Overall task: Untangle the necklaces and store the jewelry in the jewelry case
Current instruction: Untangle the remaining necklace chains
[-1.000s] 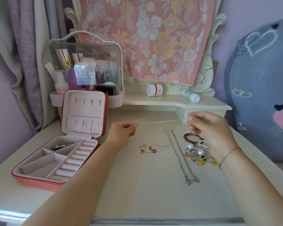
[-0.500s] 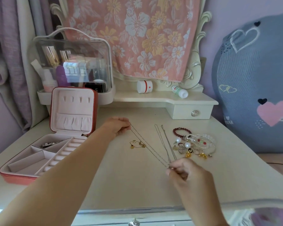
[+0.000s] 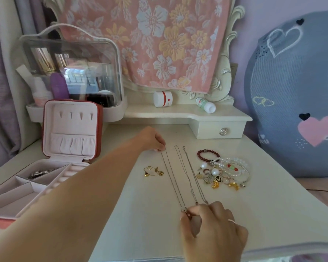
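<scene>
A thin silver necklace (image 3: 171, 176) lies stretched straight on the cream dressing table. My left hand (image 3: 155, 141) pinches its far end; my right hand (image 3: 208, 222) pinches its near end with the pendant. Two more silver chains (image 3: 189, 176) lie straight beside it on the right. A small gold chain (image 3: 152, 171) sits to the left. The red jewelry case (image 3: 72, 129) stands open at the left, lid upright, with some silver pieces in one back compartment (image 3: 40, 173).
A heap of bracelets, pearls, rings and earrings (image 3: 223, 171) lies right of the chains. A clear cosmetics box (image 3: 70, 72) stands behind the case. On the raised shelf lie a white jar (image 3: 163, 99) and a small bottle (image 3: 206, 105). A blue cushion (image 3: 295, 91) leans at the right.
The necklace was held up taut crosswise between both hands; my right hand swung its end down toward me. It now lies lengthwise on the table, next to the other chains.
</scene>
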The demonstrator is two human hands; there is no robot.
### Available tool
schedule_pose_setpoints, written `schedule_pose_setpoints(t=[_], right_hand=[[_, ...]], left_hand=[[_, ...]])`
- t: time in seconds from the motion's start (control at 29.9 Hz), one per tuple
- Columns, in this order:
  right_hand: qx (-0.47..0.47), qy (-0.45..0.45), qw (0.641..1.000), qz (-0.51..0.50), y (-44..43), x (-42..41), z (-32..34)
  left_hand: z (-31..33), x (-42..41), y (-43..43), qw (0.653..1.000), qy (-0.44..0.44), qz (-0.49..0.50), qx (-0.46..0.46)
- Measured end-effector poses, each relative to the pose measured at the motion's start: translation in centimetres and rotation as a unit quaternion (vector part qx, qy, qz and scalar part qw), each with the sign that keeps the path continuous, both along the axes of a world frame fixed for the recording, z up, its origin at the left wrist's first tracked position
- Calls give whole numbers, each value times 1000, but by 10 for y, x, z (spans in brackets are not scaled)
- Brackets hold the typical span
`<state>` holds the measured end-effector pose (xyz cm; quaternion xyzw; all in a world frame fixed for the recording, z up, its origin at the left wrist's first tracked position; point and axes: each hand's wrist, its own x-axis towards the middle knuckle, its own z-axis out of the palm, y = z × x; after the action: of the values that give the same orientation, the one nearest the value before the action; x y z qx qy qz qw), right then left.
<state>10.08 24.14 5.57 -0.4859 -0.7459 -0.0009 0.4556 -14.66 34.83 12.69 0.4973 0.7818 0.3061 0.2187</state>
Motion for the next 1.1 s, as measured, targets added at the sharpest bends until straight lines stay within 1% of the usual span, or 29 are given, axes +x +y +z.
schedule_pose_setpoints(t=[0.1, 0.3, 0.5, 0.64, 0.77, 0.9, 1.04, 1.1], right_hand=[[-7, -3, 1000, -3, 0, -1, -1], [-23, 5, 1000, -4, 2, -2, -3], [-28, 5, 1000, -6, 3, -1, -3], [-19, 16, 1000, -6, 1, -2, -4], [-15, 24, 1000, 1, 1, -1, -5], [-37, 47, 998, 20, -1, 0, -3], [-33, 57, 995, 78, 5, 6, 11], [-66, 45, 989, 127, 12, 8, 27]], left_hand=[[-1, 3, 6, 1000, -2, 0, -7], [-3, 4, 18, 998, -41, 22, -34], [-7, 2, 18, 994, -94, 43, -21], [-6, 5, 15, 993, -106, 42, -12], [-9, 10, 9, 994, -95, 43, 20], [-6, 19, -16, 997, -52, 37, 46], [0, 27, -57, 999, -18, 28, 19], [0, 30, -77, 999, -12, 31, 19]])
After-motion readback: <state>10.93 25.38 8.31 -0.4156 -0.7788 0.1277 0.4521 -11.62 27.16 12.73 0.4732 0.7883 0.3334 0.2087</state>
